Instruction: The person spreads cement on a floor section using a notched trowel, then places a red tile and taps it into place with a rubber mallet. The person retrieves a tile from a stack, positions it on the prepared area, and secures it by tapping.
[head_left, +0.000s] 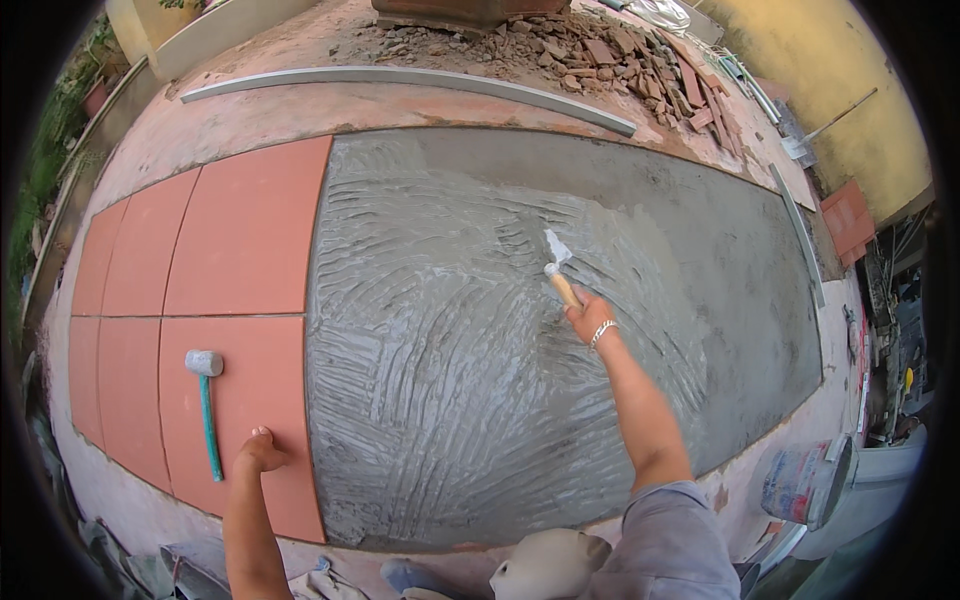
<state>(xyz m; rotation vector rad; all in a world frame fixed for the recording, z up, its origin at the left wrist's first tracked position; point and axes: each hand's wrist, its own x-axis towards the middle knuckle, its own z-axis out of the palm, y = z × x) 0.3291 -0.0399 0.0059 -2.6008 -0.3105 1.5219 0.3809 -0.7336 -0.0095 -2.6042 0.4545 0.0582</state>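
My right hand [585, 313] grips the wooden handle of a trowel [558, 250], its metal blade over grey, ridged wet mortar [430, 330] that has comb marks across it. My left hand [260, 450] leans on a reddish square tile [260, 390] at the lower left, fingers apart and holding nothing. Just left of that hand lies a rubber mallet [208, 410] with a pale head and teal handle. The laid tiles form two rows, meeting the mortar along a straight seam. Smoother grey cement [750, 340] extends along the right side of the bed.
A long straightedge [410, 81] and a rubble pile [640, 70] lie beyond the bed. Another bar [797, 230] lines the right edge, near stacked tiles [846, 215], a shovel [800, 148] and a yellow wall [810, 60]. A bucket [800, 482] stands at lower right; plants [50, 180] line the left.
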